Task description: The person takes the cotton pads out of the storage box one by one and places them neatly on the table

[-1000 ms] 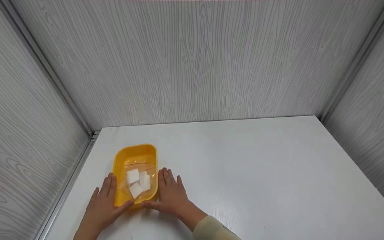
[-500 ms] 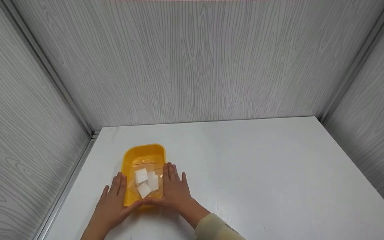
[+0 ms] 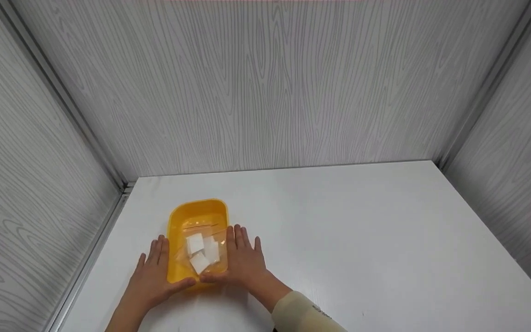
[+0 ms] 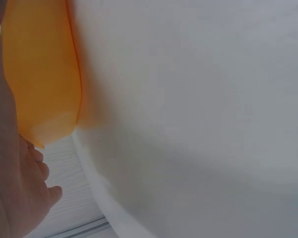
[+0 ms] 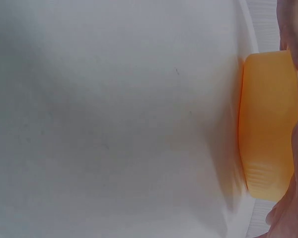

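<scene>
A yellow plastic bin (image 3: 197, 210) stands on the white table, left of the middle in the head view. Inside it lies a clear plastic bag (image 3: 208, 229) with several white square pieces (image 3: 195, 243). My left hand (image 3: 149, 280) lies along the bin's left side with straight fingers, its thumb at the near rim. On the right side my right hand (image 3: 244, 263) rests against the wall, fingers straight, thumb tip close to the left one. Both wrist views show the bin's near outer wall and its base on the table.
The white table (image 3: 362, 240) stretches away to the right of the bin. Grey wood-grain panels (image 3: 265, 92) stand behind it and on both sides, with a metal rail (image 3: 90, 258) along the left edge.
The bin has shifted a little to the right along the table, with both hands moving along. Since half a second ago it stays nearly still, and my left fingers have drawn slightly outward.
</scene>
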### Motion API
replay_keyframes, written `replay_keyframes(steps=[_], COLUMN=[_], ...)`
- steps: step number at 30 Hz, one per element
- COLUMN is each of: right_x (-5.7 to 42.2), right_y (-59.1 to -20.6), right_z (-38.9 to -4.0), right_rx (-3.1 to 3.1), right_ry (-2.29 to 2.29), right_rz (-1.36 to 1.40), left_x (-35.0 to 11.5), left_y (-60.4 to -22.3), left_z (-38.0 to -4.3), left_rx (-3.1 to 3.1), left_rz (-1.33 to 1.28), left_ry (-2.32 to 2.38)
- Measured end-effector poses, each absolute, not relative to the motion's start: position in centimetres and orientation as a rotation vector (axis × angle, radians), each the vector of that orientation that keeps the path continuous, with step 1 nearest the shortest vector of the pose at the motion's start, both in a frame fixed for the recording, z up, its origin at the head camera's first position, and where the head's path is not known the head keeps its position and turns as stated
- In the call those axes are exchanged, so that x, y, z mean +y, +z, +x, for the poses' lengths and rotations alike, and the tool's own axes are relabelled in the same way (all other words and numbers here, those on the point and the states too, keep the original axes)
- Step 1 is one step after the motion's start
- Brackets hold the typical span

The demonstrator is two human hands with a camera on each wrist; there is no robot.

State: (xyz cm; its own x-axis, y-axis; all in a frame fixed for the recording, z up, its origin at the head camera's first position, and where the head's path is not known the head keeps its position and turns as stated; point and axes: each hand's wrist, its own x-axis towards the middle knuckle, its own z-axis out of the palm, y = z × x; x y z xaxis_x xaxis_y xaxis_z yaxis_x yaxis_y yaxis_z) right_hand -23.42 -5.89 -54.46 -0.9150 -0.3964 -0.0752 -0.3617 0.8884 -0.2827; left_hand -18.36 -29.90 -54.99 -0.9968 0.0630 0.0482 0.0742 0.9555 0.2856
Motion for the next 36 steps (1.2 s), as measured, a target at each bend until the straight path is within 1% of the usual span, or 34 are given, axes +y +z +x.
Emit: replay_keyframes(steps=[6,13,20,26,31,36], right_x=[-4.1,-2.2,-0.6,1.3,2.0,2.0], right_y=[-54.6,-54.7,-54.7,-55.4,-55.3,-55.0], right_z=[-24.5,-25.0,-25.4,-25.9,-25.8,-25.8], right_rx=[2.970,2.990,2.992,2.975,2.936,2.934], right_ry=[-0.330,-0.253,-0.367,-0.531,-0.612,-0.616], right_rz=[-0.602,-0.629,-0.618,-0.585,-0.534,-0.551], left_x=[-28.1,-26.3,-24.8,-23.1,-22.3,-22.1], left_y=[-55.5,-55.7,-55.8,-56.0,-56.3,-55.4], left_z=[-19.6,-20.1,-21.0,-22.2,-22.3,-22.0], left_rx=[-3.044,-3.043,-3.055,-3.074,-3.059,-3.053], left_rz=[-0.127,-0.132,-0.110,-0.083,-0.024,-0.009], left_ry=[-0.539,-0.554,-0.599,-0.777,-0.943,-1.038])
